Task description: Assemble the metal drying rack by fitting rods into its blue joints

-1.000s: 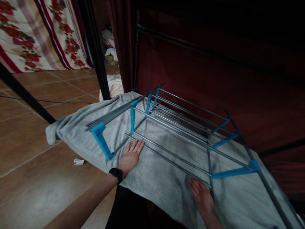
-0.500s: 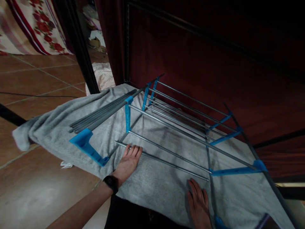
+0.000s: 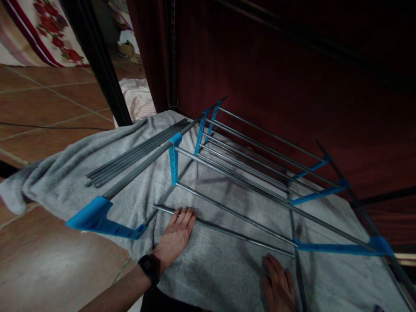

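Observation:
A partly joined rack of grey metal tubes with blue plastic brackets point(image 3: 173, 162) lies on a grey blanket point(image 3: 208, 268). A loose metal rod point(image 3: 234, 234) lies along its near side. The fingers of my left hand point(image 3: 180, 229) are laid over this rod near its left end; the thumb is hidden. My right hand point(image 3: 278, 281) rests on the blanket below the rod's right end, fingers loosely stretched, holding nothing. A larger blue end bracket point(image 3: 97, 219) sits on the rack's near left corner, and a long blue bracket point(image 3: 338, 248) is at the right.
Several loose grey tubes point(image 3: 136, 151) lie side by side at the left of the rack. A dark red curtain point(image 3: 260, 73) hangs behind. A black post point(image 3: 97, 65) rises at the left, beyond which is a tiled floor point(image 3: 39, 104) with a cable.
The view has shifted and come a little closer, so the rack looks larger. Both hands keep nearly the same places beside the rod.

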Tool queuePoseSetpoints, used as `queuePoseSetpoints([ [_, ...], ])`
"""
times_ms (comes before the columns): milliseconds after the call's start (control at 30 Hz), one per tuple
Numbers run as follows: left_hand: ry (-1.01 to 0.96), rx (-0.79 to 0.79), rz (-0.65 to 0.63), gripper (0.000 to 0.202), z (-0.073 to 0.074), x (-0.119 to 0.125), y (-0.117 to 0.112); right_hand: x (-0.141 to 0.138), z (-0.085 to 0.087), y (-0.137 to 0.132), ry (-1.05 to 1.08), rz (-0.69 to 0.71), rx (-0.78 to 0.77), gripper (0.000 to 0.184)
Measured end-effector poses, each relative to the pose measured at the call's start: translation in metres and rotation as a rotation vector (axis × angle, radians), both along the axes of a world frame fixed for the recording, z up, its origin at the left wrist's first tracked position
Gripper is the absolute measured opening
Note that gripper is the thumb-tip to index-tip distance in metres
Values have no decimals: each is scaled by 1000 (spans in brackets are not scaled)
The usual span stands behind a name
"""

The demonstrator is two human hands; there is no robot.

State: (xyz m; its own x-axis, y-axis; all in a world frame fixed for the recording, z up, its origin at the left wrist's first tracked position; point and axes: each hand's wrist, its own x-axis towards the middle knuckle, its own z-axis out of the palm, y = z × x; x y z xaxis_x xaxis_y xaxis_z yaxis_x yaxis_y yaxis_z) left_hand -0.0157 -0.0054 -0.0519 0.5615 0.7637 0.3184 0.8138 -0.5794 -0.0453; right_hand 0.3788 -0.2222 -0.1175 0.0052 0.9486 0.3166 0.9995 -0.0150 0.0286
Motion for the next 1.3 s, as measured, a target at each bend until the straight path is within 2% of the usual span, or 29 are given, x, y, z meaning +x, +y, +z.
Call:
queuePoseSetpoints([
  [133, 16, 1, -56, 48, -10, -3, 1, 2, -5, 2, 13, 12, 33, 54],
  [233, 45, -7, -49, 51, -13, -5, 0, 3, -7, 4, 4, 20, 76, 54],
  [400, 56, -32, -43, 58, -17, -6, -1, 12, -10, 7, -19, 71, 69, 55],
  [633, 85, -10, -66, 68, -16, -8, -4, 11, -26, 14, -101, 46, 181, 57],
  [800, 147, -86, -50, 70, -14, -9, -5, -3, -20, 16, -58, -48, 139, 56],
  [1000, 127, -143, -53, 69, -19, -4, -7, 8, -20, 14, -79, -21, 141, 56],
  [1100, 98, -183, -36, 65, -18, -1, -8, 15, -22, 12, -73, 39, 143, 53],
  [1167, 92, -201, -26, 64, -16, 0, -9, 14, -20, 10, -56, 59, 131, 54],
  [1300, 112, -194, -48, 64, -13, 1, -11, 3, -13, 9, -16, 10, 151, 59],
])
